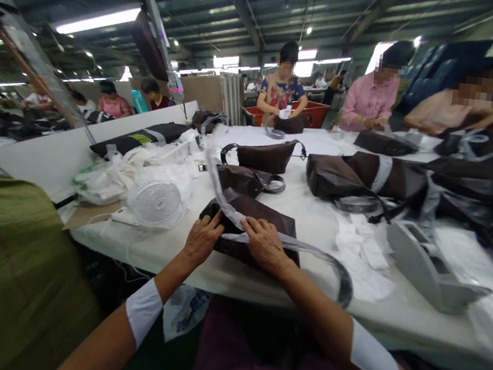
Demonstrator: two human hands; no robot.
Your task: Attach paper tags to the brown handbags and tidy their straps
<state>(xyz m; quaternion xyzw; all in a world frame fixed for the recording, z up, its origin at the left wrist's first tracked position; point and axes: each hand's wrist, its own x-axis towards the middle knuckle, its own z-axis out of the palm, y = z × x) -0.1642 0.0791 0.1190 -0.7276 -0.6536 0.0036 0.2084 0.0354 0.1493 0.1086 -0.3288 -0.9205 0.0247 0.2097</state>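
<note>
A dark brown bag (276, 219) lies in front of me at the table's near edge. My left hand (203, 238) is at its left end, fingers bent against the bag, the index finger reaching further onto it. My right hand (265, 243) lies over the bag's middle, its fingers closed on a strap (310, 247) covered in clear plastic. One length of this strap rises from my hands toward the back, blurred. Another length runs right and loops down over the table edge. My fingertips are partly hidden against the bag and plastic.
Two more brown bags (264, 156) lie just beyond. At left stands a white fan (155, 201) in plastic, beside a heap of white wrapping. To the right are a larger pile of bags (363, 174), white sheets (362, 245) and a grey tape dispenser (430, 268). Several people work across the table.
</note>
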